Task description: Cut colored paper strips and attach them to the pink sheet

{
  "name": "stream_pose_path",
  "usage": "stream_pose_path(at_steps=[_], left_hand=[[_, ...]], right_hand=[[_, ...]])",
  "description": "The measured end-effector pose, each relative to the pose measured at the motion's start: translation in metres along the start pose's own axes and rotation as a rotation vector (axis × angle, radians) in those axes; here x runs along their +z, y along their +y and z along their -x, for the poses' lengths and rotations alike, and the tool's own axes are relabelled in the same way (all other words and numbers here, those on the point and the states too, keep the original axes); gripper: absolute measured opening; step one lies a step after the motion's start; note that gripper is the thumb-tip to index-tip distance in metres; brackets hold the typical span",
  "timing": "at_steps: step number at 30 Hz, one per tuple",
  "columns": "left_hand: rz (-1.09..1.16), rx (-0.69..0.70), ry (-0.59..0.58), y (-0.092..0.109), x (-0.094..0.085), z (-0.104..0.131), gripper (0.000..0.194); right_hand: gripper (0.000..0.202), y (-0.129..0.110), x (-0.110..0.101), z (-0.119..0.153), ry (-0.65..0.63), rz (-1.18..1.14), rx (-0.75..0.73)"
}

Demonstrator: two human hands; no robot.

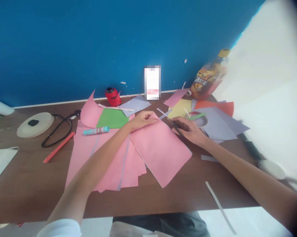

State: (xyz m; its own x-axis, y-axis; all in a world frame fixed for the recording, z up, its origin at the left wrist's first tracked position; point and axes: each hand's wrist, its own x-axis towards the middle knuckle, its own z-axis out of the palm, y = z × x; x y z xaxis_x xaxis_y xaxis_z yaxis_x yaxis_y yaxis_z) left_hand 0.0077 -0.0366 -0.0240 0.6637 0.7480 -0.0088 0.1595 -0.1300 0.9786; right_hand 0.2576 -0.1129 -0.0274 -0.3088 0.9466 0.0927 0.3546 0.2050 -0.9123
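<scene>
My left hand (144, 120) pinches the upper corner of a pink sheet of paper (163, 149), which hangs tilted over the table. In my right hand (189, 129) is a pair of scissors (164, 113), the fingers closed round its dark handle. The blades point up and left, close to the sheet's upper right edge; whether they touch it I cannot tell. Beneath my left forearm lie more pink sheets (109, 164) with pale stripes. A blue-capped glue stick (96, 130) rests on them, beside a green sheet (113, 118).
A phone (152, 82) leans on the blue wall, right of a red object (113, 96). Coloured papers (220, 120), a tape roll (198, 119) and a drink bottle (209, 79) stand or lie at right. At left are a round white lid (35, 125), black cable (56, 144) and red strip (59, 147).
</scene>
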Motion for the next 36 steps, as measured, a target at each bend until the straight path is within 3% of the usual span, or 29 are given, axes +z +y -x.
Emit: stream_pose_path(at_steps=[5, 13, 17, 23, 28, 36], left_hand=[[-0.026, -0.017, 0.068, -0.003, -0.002, -0.001, 0.03], [0.024, 0.042, 0.103, -0.005, -0.008, -0.001, 0.033], [0.044, 0.032, 0.092, -0.007, -0.009, -0.001, 0.032], [0.025, 0.182, 0.07, -0.009, -0.006, -0.005, 0.041], [-0.065, 0.083, 0.079, -0.007, -0.003, -0.006, 0.031], [-0.126, 0.021, 0.121, -0.003, -0.002, -0.004, 0.035]], right_hand=[[0.034, 0.0, -0.002, 0.002, -0.059, 0.05, 0.003], [0.036, 0.005, -0.004, 0.003, -0.054, 0.077, -0.02], [0.033, 0.011, -0.009, -0.001, 0.011, 0.119, -0.051], [0.034, 0.011, -0.002, 0.002, 0.182, 0.505, -0.185], [0.042, 0.006, 0.006, 0.007, 0.163, 0.81, -0.215], [0.046, 0.006, 0.007, 0.007, 0.181, 0.888, -0.208]])
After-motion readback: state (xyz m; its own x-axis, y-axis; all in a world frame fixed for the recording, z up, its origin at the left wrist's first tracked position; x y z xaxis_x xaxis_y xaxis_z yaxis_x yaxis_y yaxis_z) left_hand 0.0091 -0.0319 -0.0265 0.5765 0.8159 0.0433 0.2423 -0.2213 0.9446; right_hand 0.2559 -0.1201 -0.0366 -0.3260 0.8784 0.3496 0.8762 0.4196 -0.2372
